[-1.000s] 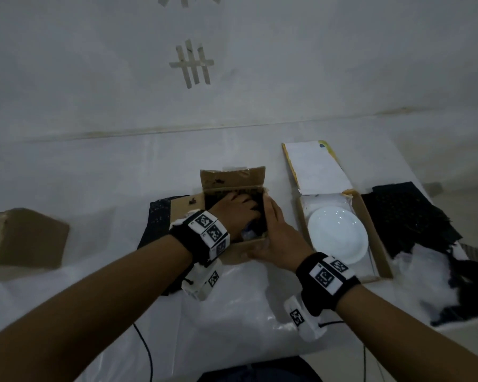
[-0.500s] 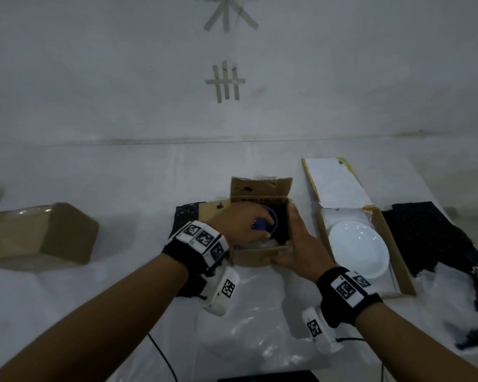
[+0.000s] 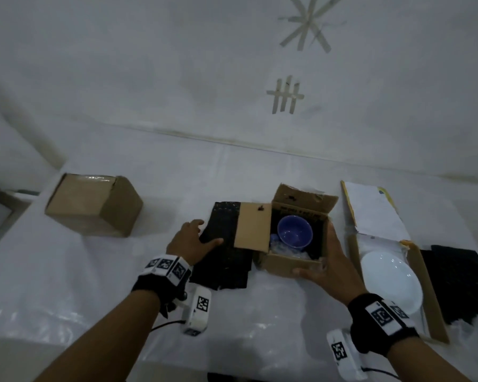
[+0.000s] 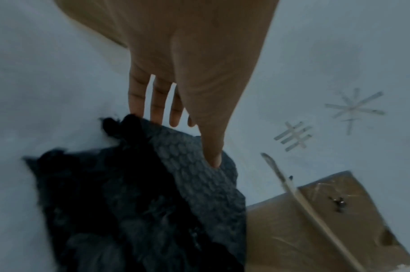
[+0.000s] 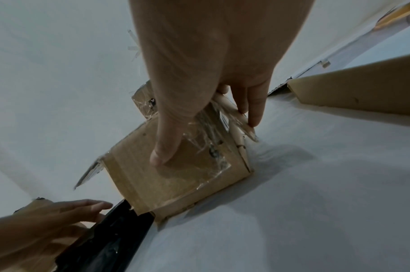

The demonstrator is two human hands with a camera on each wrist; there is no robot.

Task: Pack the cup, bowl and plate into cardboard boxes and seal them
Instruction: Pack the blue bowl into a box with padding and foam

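A small open cardboard box (image 3: pixel 284 264) stands mid-table with the blue bowl (image 3: pixel 295 235) inside on clear wrap. My right hand (image 3: pixel 315 255) grips its front right corner, thumb on the front wall (image 5: pixel 176 174) and fingers along the right side. To the left, my left hand (image 3: pixel 202 232) lies with straight fingers on a black padded sheet (image 3: pixel 226 255); its thumb presses the sheet (image 4: pixel 187 174) and the fingers reach past the far edge. The white plate (image 3: pixel 391 279) lies in a flat open box (image 3: pixel 428 293) on the right. No cup shows.
A closed taped cardboard box (image 3: pixel 94 206) sits at the far left. More black padding (image 3: pixel 458 282) lies at the right edge. The flat box's white lid (image 3: pixel 373 208) leans back behind the plate. White plastic covers the table (image 3: pixel 260 321).
My left hand has come out of the small box and moved left onto the black sheet, uncovering the bowl. The right hand stays on the box.
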